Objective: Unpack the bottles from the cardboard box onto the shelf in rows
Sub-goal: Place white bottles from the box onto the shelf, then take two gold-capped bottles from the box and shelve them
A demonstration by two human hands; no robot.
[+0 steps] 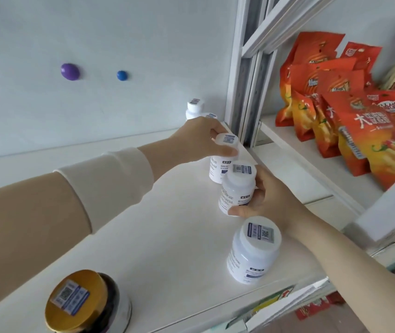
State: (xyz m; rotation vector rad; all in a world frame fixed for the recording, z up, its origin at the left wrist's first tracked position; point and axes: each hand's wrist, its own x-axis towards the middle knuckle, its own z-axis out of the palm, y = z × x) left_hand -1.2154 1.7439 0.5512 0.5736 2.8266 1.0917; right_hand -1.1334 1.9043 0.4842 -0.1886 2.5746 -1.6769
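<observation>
Several white plastic bottles with barcode stickers on their caps stand in a row along the right side of the white shelf (pixel 143 224). My left hand (pixel 198 138) grips the cap of one bottle (pixel 218 169) near the back. My right hand (pixel 271 198) holds the bottle (pixel 236 188) just in front of it, fingers wrapped around its body. A further bottle (pixel 251 251) stands free near the shelf's front edge. At the back wall another bottle (pixel 192 108) stands, partly hidden by my left hand. The cardboard box is out of view.
A dark jar with a gold lid (pixel 81 301) sits at the front left of the shelf. Red and orange snack bags (pixel 350 131) fill the neighbouring shelf to the right, past a white upright post (pixel 247 80). Purple (pixel 70 71) and blue (pixel 122 75) magnets stick to the back wall.
</observation>
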